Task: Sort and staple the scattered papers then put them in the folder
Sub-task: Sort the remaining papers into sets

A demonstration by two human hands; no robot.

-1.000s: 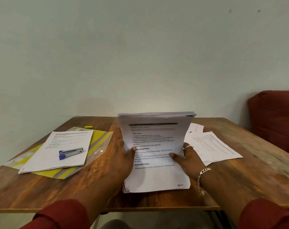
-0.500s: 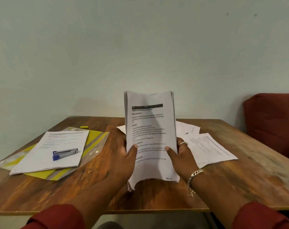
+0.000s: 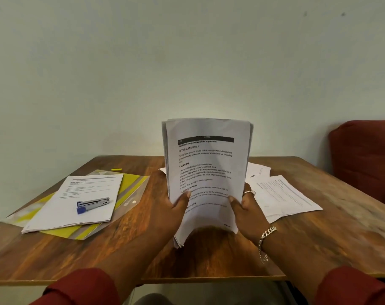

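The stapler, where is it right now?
In the head view the stapler lies on the left side of the table, on top of a paper stack that rests on the yellow folder, apart from both hands.

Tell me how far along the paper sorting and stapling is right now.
Done, it seems: one paper set lies on the yellow folder, not inside it, with the stapler on top; whether it is stapled cannot be seen. In hand: the left hand and right hand hold a stack of sheets upright. Left: loose sheets on the table, stapling, filing.
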